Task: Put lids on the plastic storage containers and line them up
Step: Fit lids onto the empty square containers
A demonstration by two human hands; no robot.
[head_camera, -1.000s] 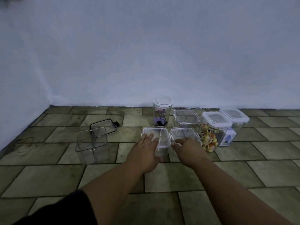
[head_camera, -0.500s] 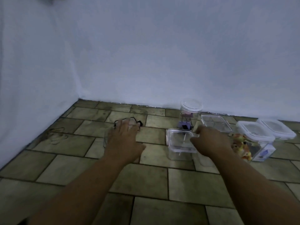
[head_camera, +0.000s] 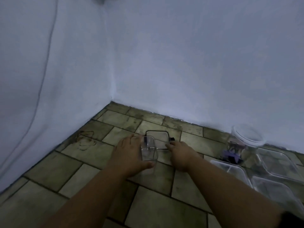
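A tall clear open container (head_camera: 148,149) stands on the tiled floor. My left hand (head_camera: 130,155) wraps round its left side, thumb across the front. Just behind it lies a clear lid with a black rim (head_camera: 158,137). My right hand (head_camera: 180,153) reaches to that lid's near right corner, fingertips touching its edge; whether they pinch it I cannot tell. At the right stand a round jar with a white lid (head_camera: 246,139) and low clear lidded boxes (head_camera: 230,171), (head_camera: 278,162), (head_camera: 279,191).
White walls meet in a corner (head_camera: 112,97) behind the lid. A thin cable (head_camera: 41,83) runs down the left wall. A stain marks the tiles (head_camera: 85,139) at the left. Purple clips (head_camera: 232,155) show inside the round jar.
The view swung left. My left hand moved from the low boxes to the tall container and took hold of it. My right hand left the boxes and reached the black-rimmed lid.
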